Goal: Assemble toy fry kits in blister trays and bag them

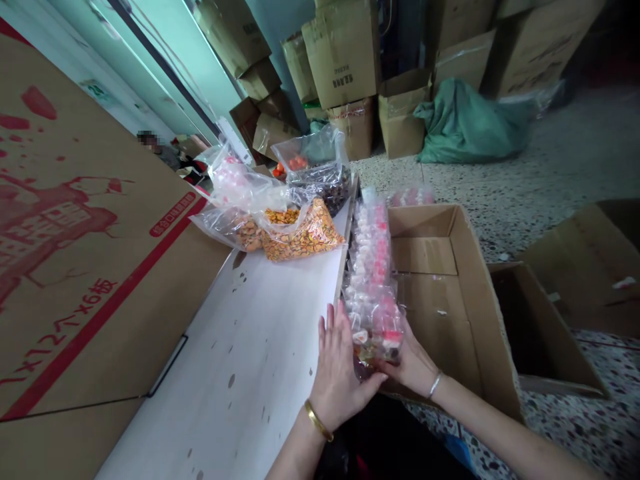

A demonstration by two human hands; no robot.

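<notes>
A row of clear plastic packs (pixel 370 250) with white and pink contents runs along the left side of an open cardboard box (pixel 475 293). My left hand (pixel 337 367) lies along the left side of the nearest pack (pixel 377 327), fingers stretched forward and thumb out to the right. On the other side, my right hand (pixel 411 363) holds that pack, its thumb at the near end and its other fingers partly hidden. Darker and yellowish pieces show at the bottom of this pack.
A white tabletop (pixel 250 360) bears bags of orange-brown pieces (pixel 303 233) and dark pieces (pixel 333 187). A large printed carton (pixel 90 220) stands at left. Another open box (pixel 540 333) lies at right. Stacked cartons (pixel 345 60), a green sack (pixel 465 127) and a person (pixel 165 153) are behind.
</notes>
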